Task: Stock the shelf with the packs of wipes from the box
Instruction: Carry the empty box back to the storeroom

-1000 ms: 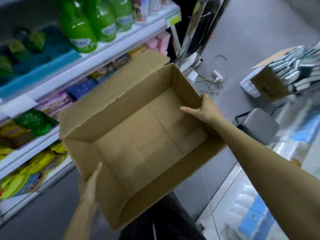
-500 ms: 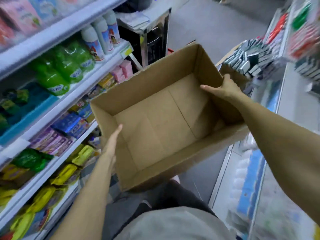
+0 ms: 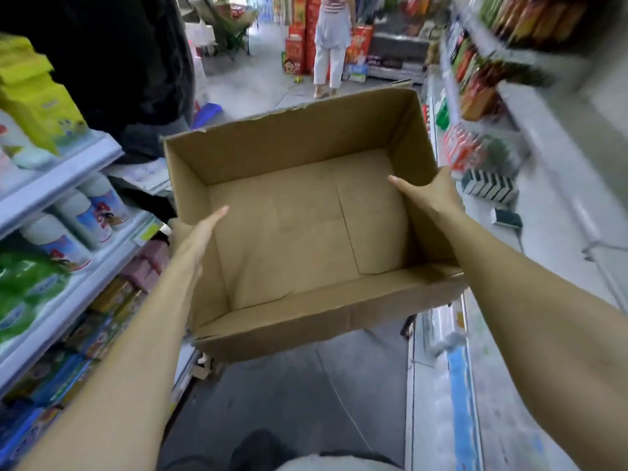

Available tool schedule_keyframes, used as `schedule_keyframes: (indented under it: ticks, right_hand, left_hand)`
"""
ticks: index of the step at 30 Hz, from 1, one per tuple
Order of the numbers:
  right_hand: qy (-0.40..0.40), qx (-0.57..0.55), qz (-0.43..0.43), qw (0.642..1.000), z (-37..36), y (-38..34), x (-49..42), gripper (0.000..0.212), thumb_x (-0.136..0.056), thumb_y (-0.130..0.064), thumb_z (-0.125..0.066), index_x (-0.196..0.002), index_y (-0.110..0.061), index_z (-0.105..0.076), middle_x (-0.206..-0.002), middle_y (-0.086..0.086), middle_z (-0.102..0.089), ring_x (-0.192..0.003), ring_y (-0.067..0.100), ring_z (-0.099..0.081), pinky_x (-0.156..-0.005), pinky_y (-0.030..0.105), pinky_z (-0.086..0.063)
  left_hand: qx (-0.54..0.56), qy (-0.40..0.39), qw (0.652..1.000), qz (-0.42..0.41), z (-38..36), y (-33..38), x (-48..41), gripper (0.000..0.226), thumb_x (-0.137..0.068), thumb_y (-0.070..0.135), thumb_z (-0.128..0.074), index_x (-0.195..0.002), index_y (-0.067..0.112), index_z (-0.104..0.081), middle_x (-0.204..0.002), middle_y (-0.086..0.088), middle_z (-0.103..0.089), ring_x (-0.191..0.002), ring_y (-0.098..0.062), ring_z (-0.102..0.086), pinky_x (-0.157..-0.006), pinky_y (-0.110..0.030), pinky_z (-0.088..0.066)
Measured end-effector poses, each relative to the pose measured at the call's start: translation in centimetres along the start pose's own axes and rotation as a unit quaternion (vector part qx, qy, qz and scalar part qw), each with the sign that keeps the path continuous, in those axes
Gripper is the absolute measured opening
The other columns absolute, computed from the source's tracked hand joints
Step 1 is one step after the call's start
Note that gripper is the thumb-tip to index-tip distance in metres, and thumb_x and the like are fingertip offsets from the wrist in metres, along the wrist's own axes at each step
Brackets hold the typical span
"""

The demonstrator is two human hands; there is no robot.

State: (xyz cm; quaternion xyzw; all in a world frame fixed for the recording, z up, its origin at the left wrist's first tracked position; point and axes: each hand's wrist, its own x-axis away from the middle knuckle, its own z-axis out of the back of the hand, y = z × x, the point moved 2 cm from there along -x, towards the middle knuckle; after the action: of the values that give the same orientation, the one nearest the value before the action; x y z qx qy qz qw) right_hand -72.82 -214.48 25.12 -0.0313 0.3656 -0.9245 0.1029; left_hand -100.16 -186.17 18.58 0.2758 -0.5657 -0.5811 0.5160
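Observation:
An open brown cardboard box (image 3: pixel 299 232) hangs in the air in front of me, above the aisle floor. Its inside is bare, and no packs of wipes show in it. My left hand (image 3: pixel 195 239) grips the box's left wall, thumb inside and fingers hidden outside. My right hand (image 3: pixel 428 195) grips the right wall the same way, thumb lying along the inner face.
Shelves on the left (image 3: pixel 61 171) carry white bottles, green bottles and yellow packs. A person in dark clothes (image 3: pixel 112 62) stands close at the upper left. Another person in white trousers (image 3: pixel 328 56) stands far down the aisle. Stocked shelves (image 3: pixel 550 137) line the right side.
The box has risen and swung round to face down the aisle, now level in front of me. Both hands have kept their hold on its side walls.

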Motion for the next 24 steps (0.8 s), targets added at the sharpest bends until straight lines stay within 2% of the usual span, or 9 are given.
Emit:
schedule_keyframes:
  ticks: [5,9,13,17,21,24]
  right_hand:
    - [0.043,-0.022,-0.005,0.999,1.4,-2.0,-5.3,0.111,-0.069,-0.068,-0.069,-0.148,-0.006,-0.018,-0.150,0.017,-0.034,-0.137,0.035,-0.036,-0.107,0.045,-0.034]
    - [0.060,-0.050,-0.016,0.997,0.3,-4.3,-9.1,0.115,-0.070,-0.068,-0.068,-0.151,-0.007,-0.012,-0.154,0.016,-0.028,-0.140,0.036,-0.031,-0.110,0.048,-0.031]
    - [0.072,-0.084,-0.036,0.993,-2.0,-6.7,-12.8,0.125,-0.065,-0.073,-0.068,-0.152,-0.008,-0.006,-0.156,0.016,-0.023,-0.142,0.035,-0.027,-0.113,0.050,-0.030]
    - [0.096,-0.093,-0.063,0.989,-3.1,-8.1,-15.4,0.123,-0.067,-0.070,-0.068,-0.153,-0.009,-0.004,-0.157,0.014,-0.021,-0.143,0.033,-0.026,-0.113,0.049,-0.028]
    - [0.114,-0.087,-0.100,0.985,-3.7,-7.3,-17.7,0.124,-0.066,-0.073,-0.068,-0.153,-0.011,-0.004,-0.157,0.013,-0.024,-0.142,0.035,-0.028,-0.113,0.050,-0.029]
    - [0.116,-0.111,-0.116,0.980,-4.6,-6.1,-19.6,0.127,-0.064,-0.073,-0.069,-0.153,-0.011,-0.003,-0.157,0.015,-0.023,-0.142,0.036,-0.027,-0.113,0.052,-0.028]
  left_hand:
    - [-0.002,-0.057,0.998,-0.027,-3.8,6.5,-4.4,0.122,-0.064,0.065,-0.076,-0.154,0.014,-0.010,-0.158,-0.004,-0.024,-0.144,-0.024,-0.027,-0.113,-0.048,-0.025]
    - [-0.024,-0.064,0.995,-0.071,-5.8,11.6,-8.7,0.117,-0.072,0.060,-0.073,-0.154,0.013,-0.004,-0.160,-0.004,-0.020,-0.145,-0.023,-0.024,-0.114,-0.042,-0.024]
    - [-0.031,-0.089,0.991,-0.090,-7.4,15.7,-14.2,0.128,-0.066,0.067,-0.073,-0.155,0.015,0.004,-0.163,-0.003,-0.008,-0.148,-0.024,-0.015,-0.117,-0.050,-0.018]
    - [-0.041,-0.095,0.989,-0.106,-9.5,18.9,-19.1,0.130,-0.063,0.068,-0.074,-0.155,0.012,-0.001,-0.162,-0.004,-0.010,-0.148,-0.024,-0.014,-0.118,-0.050,-0.017]
    - [-0.063,-0.125,0.983,-0.115,-13.1,20.7,-22.1,0.123,-0.072,0.062,-0.072,-0.155,0.011,0.002,-0.163,-0.006,-0.007,-0.149,-0.023,-0.011,-0.120,-0.044,-0.015]
    - [-0.066,-0.148,0.981,-0.109,-16.0,21.6,-23.8,0.123,-0.072,0.060,-0.073,-0.155,0.011,0.004,-0.163,-0.008,-0.007,-0.149,-0.024,-0.013,-0.119,-0.045,-0.016]
